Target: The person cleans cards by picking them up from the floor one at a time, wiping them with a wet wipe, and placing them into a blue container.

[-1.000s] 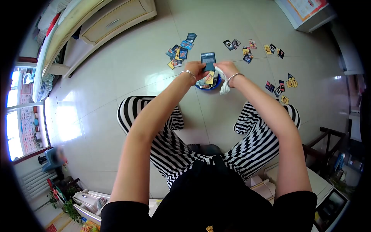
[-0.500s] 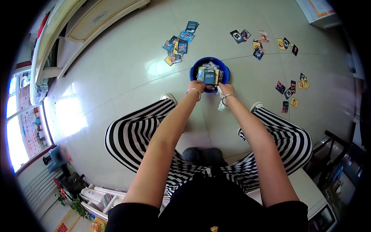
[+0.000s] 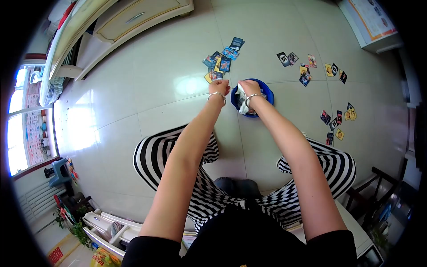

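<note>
My right hand (image 3: 250, 89) is closed on a crumpled white cloth (image 3: 243, 108), which hangs over the near side of a blue basin (image 3: 271, 98). Inside the basin lie cards, now mostly hidden by the hand and the cloth. Just left of the basin, my left hand (image 3: 219, 87) hovers with its fingers curled together; whatever they may hold is too small to make out. Right beyond that hand, a loose pile of picture cards (image 3: 225, 65) is spread on the floor.
More cards lie in groups on the tiled floor: some beyond the basin (image 3: 305, 74), others at the far right (image 3: 334, 119). A cream drawer cabinet (image 3: 133, 22) stands at the upper left, a white cabinet (image 3: 378, 42) at the upper right. My striped trouser legs (image 3: 155, 153) flank the near floor.
My left hand has left the basin and moved left toward the card pile. My right hand has moved farther over the basin with the white cloth. The whole view has shifted slightly.
</note>
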A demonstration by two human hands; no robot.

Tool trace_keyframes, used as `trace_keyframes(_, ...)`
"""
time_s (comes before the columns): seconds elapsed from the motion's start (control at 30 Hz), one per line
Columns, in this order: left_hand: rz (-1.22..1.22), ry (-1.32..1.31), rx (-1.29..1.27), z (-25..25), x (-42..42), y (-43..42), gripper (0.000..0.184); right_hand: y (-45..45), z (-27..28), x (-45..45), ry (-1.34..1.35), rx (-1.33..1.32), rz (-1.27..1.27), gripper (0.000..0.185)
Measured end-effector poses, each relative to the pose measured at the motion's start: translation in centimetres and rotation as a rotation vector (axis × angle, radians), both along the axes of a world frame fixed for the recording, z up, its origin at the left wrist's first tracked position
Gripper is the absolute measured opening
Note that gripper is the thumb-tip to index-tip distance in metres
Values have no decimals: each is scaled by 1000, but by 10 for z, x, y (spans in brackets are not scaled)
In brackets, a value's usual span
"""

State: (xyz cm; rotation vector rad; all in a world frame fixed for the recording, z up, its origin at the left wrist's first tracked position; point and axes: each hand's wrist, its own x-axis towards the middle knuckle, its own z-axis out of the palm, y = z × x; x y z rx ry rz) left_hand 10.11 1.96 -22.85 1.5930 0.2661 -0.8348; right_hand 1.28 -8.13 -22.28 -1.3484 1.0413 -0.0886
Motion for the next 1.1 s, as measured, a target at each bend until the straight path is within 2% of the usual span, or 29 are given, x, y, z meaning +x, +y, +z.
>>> trace_keyframes(0.1, -9, -57, -4, -10, 37, -10, 8, 0, 3, 40, -89, 187, -113, 24)
trace_keyframes(0.17, -5, -58, 26, -16, 55, -19, 8, -3, -4, 63, -102, 200, -145, 24)
trace_keyframes(0.33, -1, -60, 42, -79, 97, -41, 11, -23, -55, 110, -43, 260, -181, 24)
trace_keyframes(0.4, -73, -208, 199, -107, 108, -50, 16, -37, -72, 120, 47, 218, -154, 26)
trace_keyframes(0.5, -190, -327, 332, -135, 120, -58, 22, -53, -101, 136, 178, 291, -186, 26)
trace_keyframes(0.53, -192, -320, 337, -141, 122, -60, 22, -56, -113, 138, 197, 274, -182, 27)
trace_keyframes(0.6, -263, -343, 518, -145, 124, -66, 27, -62, -130, 139, 247, 251, -157, 28)
trace_keyframes(0.73, -339, -256, 575, -136, 121, -73, 30, -65, -154, 138, 315, 175, -139, 31)
trace_keyframes(0.77, -346, -218, 516, -131, 118, -71, 28, -67, -158, 135, 314, 175, -141, 31)
trace_keyframes(0.87, -347, -143, 392, -117, 109, -66, 23, -67, -121, 122, 298, 208, -131, 30)
trace_keyframes(0.93, -340, -121, 314, -95, 102, -67, 22, -70, -96, 113, 154, 216, -63, 26)
trace_keyframes(1.0, -162, 87, -108, -66, 88, -63, 15, -71, -53, 96, 67, 235, -49, 23)
trace_keyframes(1.03, -164, 69, -124, -49, 82, -60, 15, -68, -25, 84, -6, 266, -29, 20)
trace_keyframes(1.1, -174, 234, -378, -14, 72, -58, 12, -60, 26, 60, -42, 199, -11, 19)
